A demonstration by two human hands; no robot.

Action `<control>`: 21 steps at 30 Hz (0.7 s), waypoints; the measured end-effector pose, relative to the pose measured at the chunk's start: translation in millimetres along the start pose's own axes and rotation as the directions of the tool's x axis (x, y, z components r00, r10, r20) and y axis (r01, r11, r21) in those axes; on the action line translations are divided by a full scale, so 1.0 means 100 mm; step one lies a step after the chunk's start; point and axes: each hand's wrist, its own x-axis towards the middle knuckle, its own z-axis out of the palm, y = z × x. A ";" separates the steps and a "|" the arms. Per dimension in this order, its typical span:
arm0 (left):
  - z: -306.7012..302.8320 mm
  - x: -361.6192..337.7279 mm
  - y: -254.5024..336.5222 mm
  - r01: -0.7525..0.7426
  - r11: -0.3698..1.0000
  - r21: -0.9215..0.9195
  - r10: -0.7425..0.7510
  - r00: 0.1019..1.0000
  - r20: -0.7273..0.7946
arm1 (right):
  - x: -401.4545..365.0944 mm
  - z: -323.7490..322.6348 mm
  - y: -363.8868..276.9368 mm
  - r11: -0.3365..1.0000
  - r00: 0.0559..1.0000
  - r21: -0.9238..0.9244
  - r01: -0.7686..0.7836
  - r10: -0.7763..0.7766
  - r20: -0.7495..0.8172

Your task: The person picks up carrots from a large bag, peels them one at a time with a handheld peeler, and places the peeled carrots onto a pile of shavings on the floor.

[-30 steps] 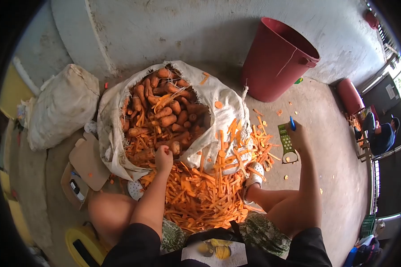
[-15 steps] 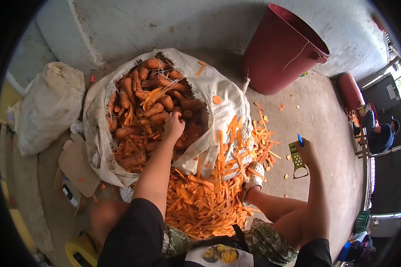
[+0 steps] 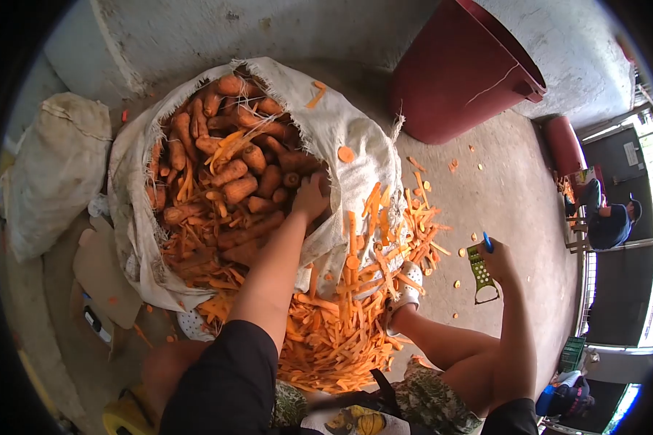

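Note:
A big white woven sack [image 3: 355, 138] lies open, full of whole carrots [image 3: 239, 190] with orange peelings among them. My left hand [image 3: 310, 199] reaches inside at the sack's right edge, beside a carrot; its fingertips are hidden in shadow. Out to the right, my right hand [image 3: 498, 261] is closed round a blue handle and a green grater-like tool [image 3: 480, 274] with holes and a loop at its lower end. Carrot strips and slices [image 3: 334, 341] are heaped below the sack, between my legs, and spill over its right side.
A tall red bin [image 3: 464, 80] with a cracked side stands against the wall. At the left are another filled white sack [image 3: 62, 170] and cardboard [image 3: 105, 275]. My shoe [image 3: 408, 286] touches the peelings. A seated person [image 3: 608, 225] is at the far right, near a green crate [image 3: 572, 354].
My left hand has moved right and deeper into the sack, off the carrots it was touching. The view has shifted slightly. My right hand still holds the tool.

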 end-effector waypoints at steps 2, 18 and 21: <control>0.22 0.11 -0.10 0.270 0.874 -0.405 -0.267 0.962 0.064 | 0.02 0.00 -0.03 1.000 1.000 0.003 -0.011 0.011 0.021; -0.44 -0.07 -0.04 0.710 -0.314 -0.630 -0.170 0.611 0.773 | -0.13 -0.08 -0.10 0.991 0.999 0.128 0.031 -0.033 0.010; -0.99 -0.44 0.29 0.495 -0.340 -0.800 0.045 0.858 0.512 | -0.26 -0.21 -0.26 0.984 0.993 0.141 0.113 -0.107 -0.050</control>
